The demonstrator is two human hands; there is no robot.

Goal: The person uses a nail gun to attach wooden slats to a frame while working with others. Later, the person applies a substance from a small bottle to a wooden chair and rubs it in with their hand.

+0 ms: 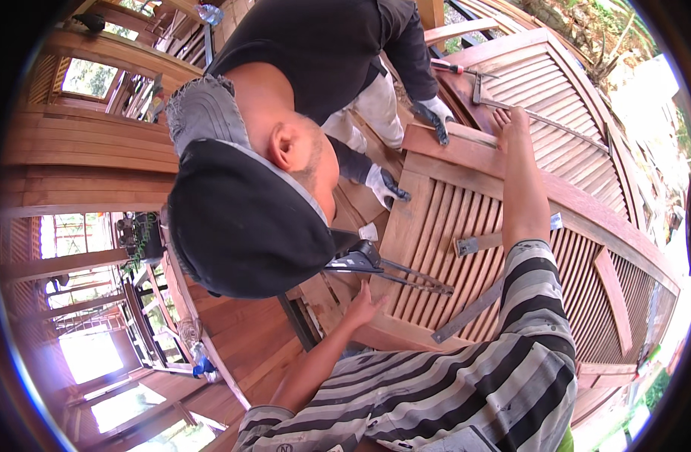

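A worker in a striped shirt (443, 384) reaches over a louvered wooden panel (477, 218) that lies across the middle of the scene, in front of the chest. The left hand (368, 305) is wide and empty beside the panel's left edge, close to a black tool (360, 260) whose long bar juts over the slats; whether the palm touches wood cannot be told. The right hand (512, 124), also bare and spread, extends past the panel's far rail (586, 205), its forearm crossing the slats; contact there is hidden too. Opposite, a co-worker in a black cap (251, 222) leans in, one gloved hand (436, 114) at the far rail's left end, the other glove (387, 187) beside the panel's left edge, leaving only a narrow gap between the head and the black tool. Bare slats stretch from that tool's bar up to the far rail. Nearer the shirt, a dark flat bar (466, 313) slants over the near edge, and a metal strip (477, 244) passes behind the forearm. Beyond the far rail, a second louvered panel (549, 90) carries a red-handled clamp (477, 89) just beyond the right fingers. To the left, plank flooring (247, 343) runs alongside.
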